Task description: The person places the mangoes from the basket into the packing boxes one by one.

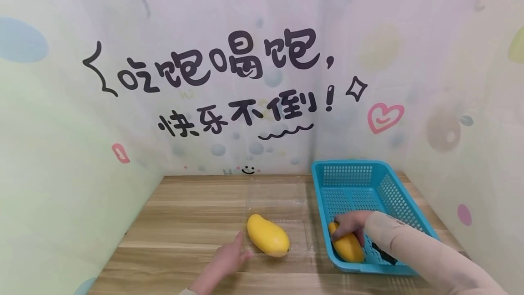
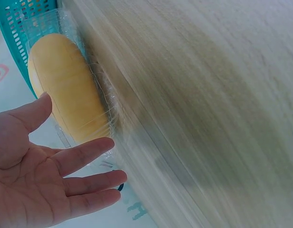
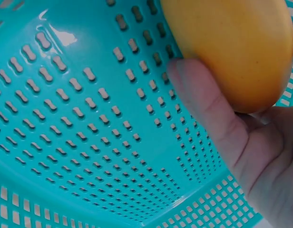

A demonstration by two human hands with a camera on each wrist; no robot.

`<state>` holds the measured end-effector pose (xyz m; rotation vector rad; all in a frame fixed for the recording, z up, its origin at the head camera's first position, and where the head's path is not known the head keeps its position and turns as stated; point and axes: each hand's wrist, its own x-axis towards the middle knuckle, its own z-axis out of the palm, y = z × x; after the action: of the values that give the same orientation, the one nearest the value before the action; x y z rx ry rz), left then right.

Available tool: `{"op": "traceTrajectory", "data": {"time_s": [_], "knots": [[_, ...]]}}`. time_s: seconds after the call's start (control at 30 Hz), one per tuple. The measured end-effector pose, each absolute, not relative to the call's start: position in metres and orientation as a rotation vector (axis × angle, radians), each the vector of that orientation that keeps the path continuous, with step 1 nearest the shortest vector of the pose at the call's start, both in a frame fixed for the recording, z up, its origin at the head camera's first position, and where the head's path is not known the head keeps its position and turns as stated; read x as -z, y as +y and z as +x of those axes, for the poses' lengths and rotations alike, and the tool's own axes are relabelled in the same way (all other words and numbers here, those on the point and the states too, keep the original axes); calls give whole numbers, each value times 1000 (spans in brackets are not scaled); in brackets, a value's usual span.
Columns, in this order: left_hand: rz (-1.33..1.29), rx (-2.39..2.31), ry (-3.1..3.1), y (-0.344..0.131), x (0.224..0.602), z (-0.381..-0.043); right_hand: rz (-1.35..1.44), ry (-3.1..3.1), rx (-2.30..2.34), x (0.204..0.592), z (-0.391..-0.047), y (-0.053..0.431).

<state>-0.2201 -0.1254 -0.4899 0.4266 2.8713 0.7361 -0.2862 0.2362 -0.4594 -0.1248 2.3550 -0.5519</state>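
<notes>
Here, my right hand (image 1: 352, 223) grips oblong orange-yellow mango (image 1: 349, 249) in blue perforated plastic basket's (image 1: 348, 199) near-left corner; left hand (image 1: 228, 256), splayed, beside oblong yellow mango (image 1: 268, 236) in clear plastic tray (image 1: 300, 236). Best squeeze gently.

Bskt (image 1: 347, 175) glossy plast., mango (image 1: 268, 236) smooth, tbl (image 1: 184, 222) wood-look

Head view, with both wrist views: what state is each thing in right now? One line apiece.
Clear container: open, its two halves laid out flat.
Left mango: lying in the clear container's near half, not gripped.
Blue basket: upright, open-topped.
Right mango: inside the blue basket, gripped.
Left hand: spread open beside the left mango; contact unclear.
Right hand: gripping the right mango.
</notes>
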Motion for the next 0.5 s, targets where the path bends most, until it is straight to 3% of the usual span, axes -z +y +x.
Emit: {"op": "traceTrajectory", "data": {"time_s": [0.5], "knots": [[425, -753, 2861, -125, 484, -218, -113, 2370, 492, 460, -288, 236]]}}
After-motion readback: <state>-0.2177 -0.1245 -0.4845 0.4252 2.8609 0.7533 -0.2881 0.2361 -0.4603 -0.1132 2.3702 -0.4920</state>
